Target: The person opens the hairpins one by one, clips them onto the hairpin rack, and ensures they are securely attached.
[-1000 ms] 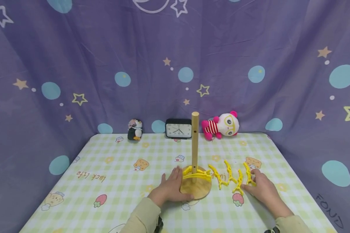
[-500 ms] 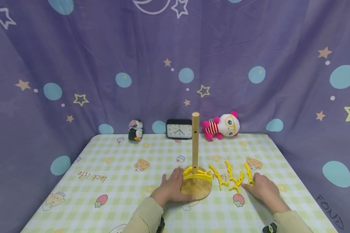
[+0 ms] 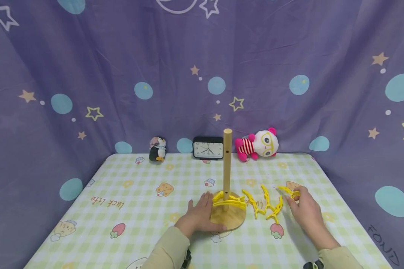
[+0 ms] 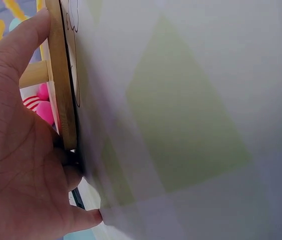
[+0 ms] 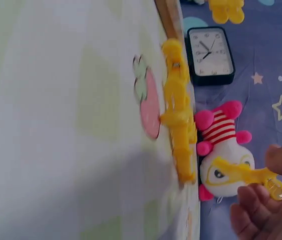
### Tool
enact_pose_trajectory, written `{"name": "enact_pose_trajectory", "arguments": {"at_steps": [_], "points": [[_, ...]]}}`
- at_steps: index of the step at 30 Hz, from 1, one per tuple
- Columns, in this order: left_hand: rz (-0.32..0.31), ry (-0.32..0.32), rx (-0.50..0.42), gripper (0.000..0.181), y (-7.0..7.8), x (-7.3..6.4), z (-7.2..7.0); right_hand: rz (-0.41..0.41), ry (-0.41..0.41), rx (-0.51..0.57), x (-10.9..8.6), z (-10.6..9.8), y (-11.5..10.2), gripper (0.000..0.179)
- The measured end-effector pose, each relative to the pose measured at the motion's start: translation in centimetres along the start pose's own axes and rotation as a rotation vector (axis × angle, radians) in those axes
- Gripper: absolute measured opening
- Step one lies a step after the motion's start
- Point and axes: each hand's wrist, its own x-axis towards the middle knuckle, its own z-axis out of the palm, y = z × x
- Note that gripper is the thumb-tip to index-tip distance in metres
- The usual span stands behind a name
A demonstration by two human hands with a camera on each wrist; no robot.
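Cloth [image 3: 141, 224] with pale green checks covers the table, and a wooden pole [image 3: 227, 164] stands upright on a round wooden base [image 3: 228, 221] near its middle. The person's left hand [image 3: 198, 217] holds that base by its left edge, the thumb lying along the front rim and the other fingers spread around the side. The right hand [image 3: 307, 211] pinches one yellow piece [image 3: 287, 190] between thumb and fingers, its narrow end pointing left; the right wrist view shows it raised off the cloth. Three loose pieces [image 3: 266, 196] lie between the base and the right hand, slim, slightly curved and forked at the near end. They sit close together, the leftmost just beside the base; whether they touch one another is hard to tell. More yellow strips [image 3: 229, 203] sit around the foot of the pole, above the base, crossing in front of it and behind; their exact number cannot be made out. Along the far edge of the table stand a small penguin toy [image 3: 158, 150], a black clock [image 3: 208, 148] and, lying on its side, a pink and white panda toy [image 3: 258, 145]. Behind them hangs a purple curtain [image 3: 175, 116] printed with stars and blue spots.
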Motion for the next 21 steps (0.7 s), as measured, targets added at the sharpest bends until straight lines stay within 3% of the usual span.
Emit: {"name": "enact_pose_trajectory", "arguments": {"at_steps": [3, 7, 11, 16, 21], "points": [[0.0, 0.003, 0.002, 0.122, 0.0, 0.0, 0.1, -0.072, 0.078, 0.08, -0.2, 0.1, -0.9, 0.043], [0.001, 0.003, 0.001, 0.122, 0.1, -0.1, 0.0, -0.164, 0.123, 0.212, -0.6, 0.2, -2.0, 0.038], [0.002, 0.002, -0.007, 0.121, 0.2, -0.3, -0.2, -0.242, 0.107, 0.317, -0.8, 0.1, -2.9, 0.028], [0.003, 0.001, -0.012, 0.12, 0.4, -0.4, -0.3, -0.312, 0.082, 0.358, -0.9, 0.5, -3.9, 0.02], [-0.002, -0.003, -0.016, 0.12, 0.5, -0.5, -0.4, -0.275, 0.044, 0.388, -1.2, 1.2, -5.2, 0.019]]}}
